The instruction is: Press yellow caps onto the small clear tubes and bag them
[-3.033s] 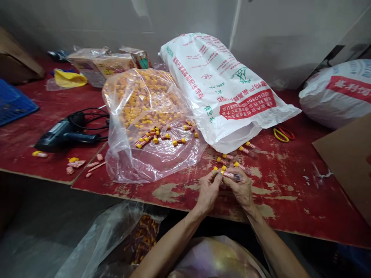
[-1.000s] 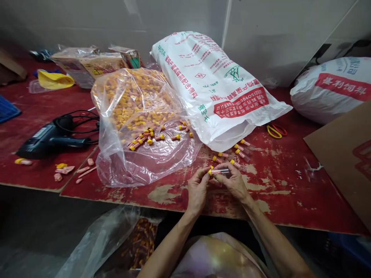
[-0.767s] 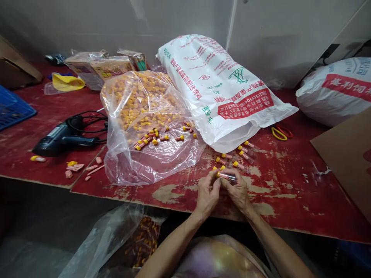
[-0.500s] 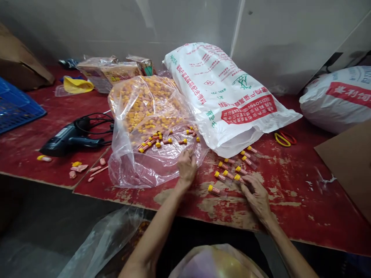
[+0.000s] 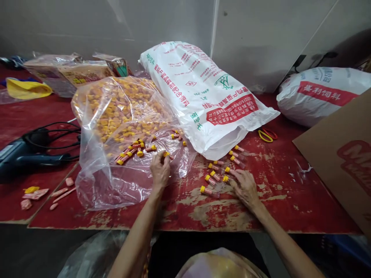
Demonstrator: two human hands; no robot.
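My left hand is over the front of the clear plastic bag, its fingertips closed around a small yellow-capped tube. Inside the clear plastic bag lie a great many yellow-capped tubes with pinkish contents, and several loose ones rest near its mouth. My right hand is low over a group of tubes on the red tabletop, thumb and fingers about the clear end of one capped tube. Beside it lie more tubes, among them a front one. The fingers partly hide the tubes they touch.
A white printed sack lies behind the tubes, with yellow-and-red-handled scissors to its right. Farther right are another sack and a cardboard box. A heat gun and pinkish scraps lie at the left.
My left hand has moved left on the bag to a capped tube and closed on it. My right hand stays at the loose tubes. The whole view has shifted toward the right.
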